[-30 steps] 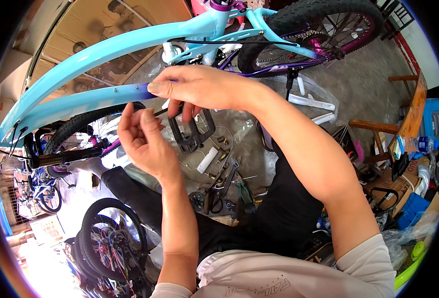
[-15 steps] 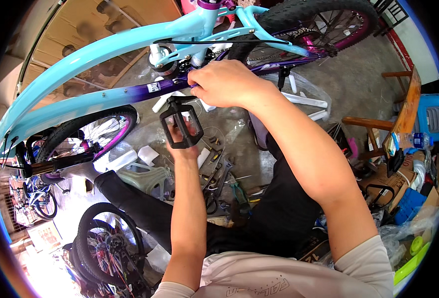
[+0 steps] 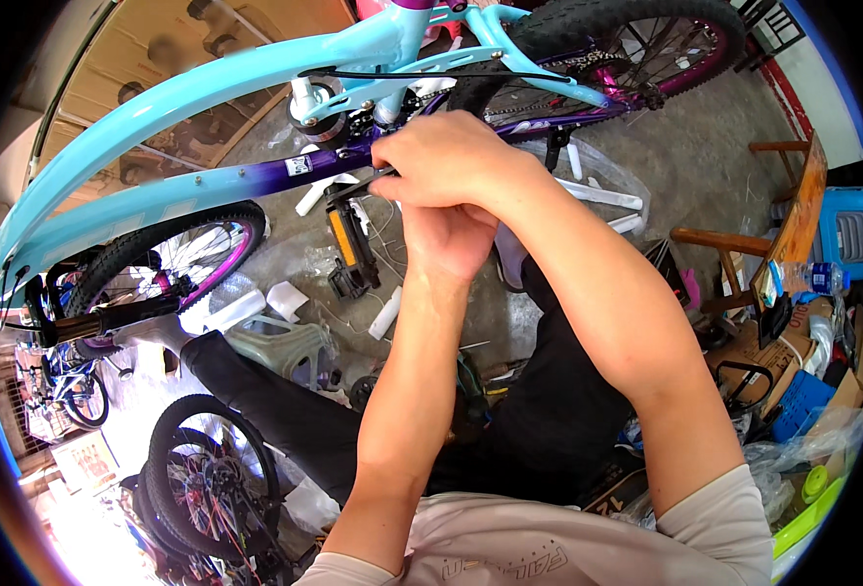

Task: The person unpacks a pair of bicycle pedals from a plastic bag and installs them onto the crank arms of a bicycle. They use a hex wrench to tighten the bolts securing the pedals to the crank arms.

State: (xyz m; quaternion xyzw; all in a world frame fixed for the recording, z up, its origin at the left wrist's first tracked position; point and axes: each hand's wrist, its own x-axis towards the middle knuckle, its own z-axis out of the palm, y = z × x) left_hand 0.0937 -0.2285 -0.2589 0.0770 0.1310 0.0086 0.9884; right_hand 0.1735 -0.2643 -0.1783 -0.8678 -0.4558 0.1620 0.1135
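Right hand (image 3: pixel 451 161) curled by bike frame (image 3: pixel 265 177), hold unclear; left hand (image 3: pixel 451 239) under it, fingers hidden, can't tell; pedal (image 3: pixel 354 247) beside.

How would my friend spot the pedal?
Find the light-blue and purple bike frame across the top. Below its purple part, left of the left hand, is the pedal. Unlike the white piece below it, it's black with an orange strip.
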